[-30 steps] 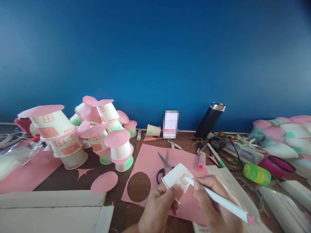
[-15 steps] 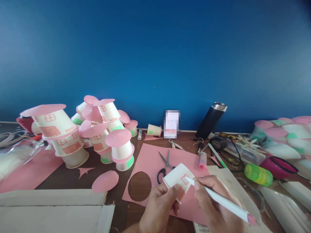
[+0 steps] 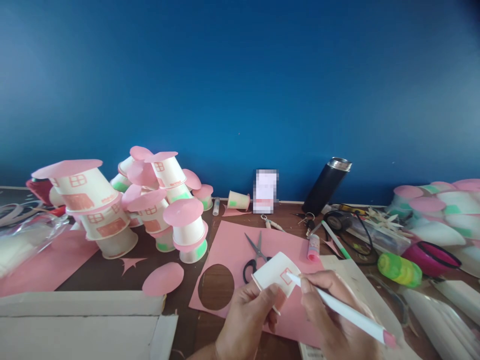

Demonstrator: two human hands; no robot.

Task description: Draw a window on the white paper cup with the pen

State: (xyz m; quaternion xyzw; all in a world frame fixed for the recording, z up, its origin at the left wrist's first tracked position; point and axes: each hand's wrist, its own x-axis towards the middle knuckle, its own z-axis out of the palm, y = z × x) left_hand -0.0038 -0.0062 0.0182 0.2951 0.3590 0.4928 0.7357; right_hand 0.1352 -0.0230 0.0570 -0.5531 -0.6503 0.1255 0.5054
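Note:
My left hand (image 3: 249,315) is closed round a white paper cup (image 3: 273,272), which lies tilted with its side facing up. A small red square outline and a coloured red patch show on the cup. In my right hand (image 3: 330,305) is a white felt-tip marker (image 3: 352,314) with a pink end; its tip meets the drawn square. Black-handled scissors (image 3: 257,255) lie partly behind the cup on a pink paper sheet (image 3: 232,240) with a round hole cut in it. A pink paper disc (image 3: 163,279) rests on the table to the left.
Stacked cup houses (image 3: 93,200) with pink disc roofs stand at the left. At the back are a lying cup (image 3: 238,200), a phone-like blurred rectangle (image 3: 265,191) and a black flask (image 3: 326,185). A green marker (image 3: 335,240) and tape roll (image 3: 337,221) lie right; cardboard (image 3: 82,325) sits front left.
Almost nothing differs. The marker tip stays on the square drawn on the cup, and both hands keep their hold; the view has shifted very slightly.

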